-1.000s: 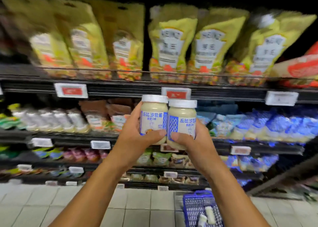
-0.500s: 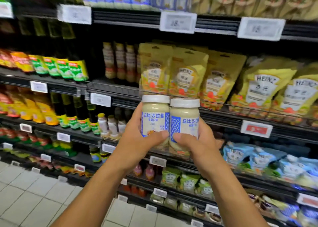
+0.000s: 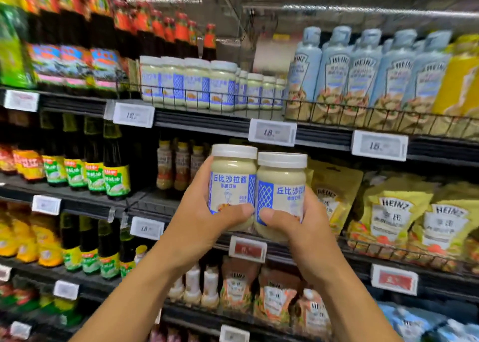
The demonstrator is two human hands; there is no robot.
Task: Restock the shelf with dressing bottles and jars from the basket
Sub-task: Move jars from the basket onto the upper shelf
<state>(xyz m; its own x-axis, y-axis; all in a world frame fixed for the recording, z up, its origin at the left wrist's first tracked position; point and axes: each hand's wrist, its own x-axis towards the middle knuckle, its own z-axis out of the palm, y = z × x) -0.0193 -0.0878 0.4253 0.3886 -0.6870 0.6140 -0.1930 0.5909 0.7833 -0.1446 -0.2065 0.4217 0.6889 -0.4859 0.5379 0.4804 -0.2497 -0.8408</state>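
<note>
Head view: the person holds two dressing jars side by side, below and slightly right of the row of matching jars (image 3: 189,82) on the upper shelf. The left hand (image 3: 204,227) has its fingers wrapped round the left jar (image 3: 233,183). The right hand (image 3: 305,238) grasps the right jar (image 3: 281,194) the same way. Both thumbs lie across the lower labels, and the two jars touch. The basket is out of view.

Both grips sit low, so a jar could tilt forward out of its hand when raised towards the row. A wire rail (image 3: 207,100) runs just in front of the row, and a jar base lifted too little would likely catch it and jolt loose. The open spot just right of the row, before the blue squeeze bottles (image 3: 363,75), looks narrow. Pushing both jars in together could knock the row's end jar or a bottle.
</note>
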